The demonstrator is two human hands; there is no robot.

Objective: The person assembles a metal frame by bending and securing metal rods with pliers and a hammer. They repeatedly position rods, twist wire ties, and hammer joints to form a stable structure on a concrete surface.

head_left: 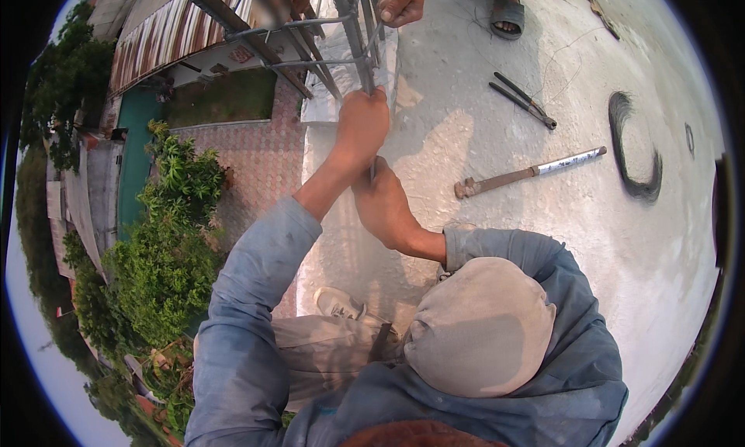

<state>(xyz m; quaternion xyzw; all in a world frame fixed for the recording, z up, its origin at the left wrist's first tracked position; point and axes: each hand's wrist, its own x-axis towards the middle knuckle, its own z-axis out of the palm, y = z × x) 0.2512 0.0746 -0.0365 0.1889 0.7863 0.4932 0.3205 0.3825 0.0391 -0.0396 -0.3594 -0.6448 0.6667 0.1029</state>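
Observation:
A rebar cage (353, 36) of upright steel bars tied with cross stirrups stands at the roof edge. My left hand (365, 125) is closed round the lower part of one steel bar. Just below it, my right hand (388, 206) is closed too, with a short grey piece of the bar showing between the two hands. Where the bar ends is hidden by my fingers. Another person's hand (403, 3) pinches at the cage near a stirrup, and a second hand (300, 1) shows behind the bars.
Nippers (524, 102), a rusty tool with a silver handle (531, 172) and a coil of black wire (656, 179) lie on the pale concrete slab (543, 253). The other person's sandalled foot (508, 16) is at the top. Left of the slab edge, a paved yard (248, 152) lies below.

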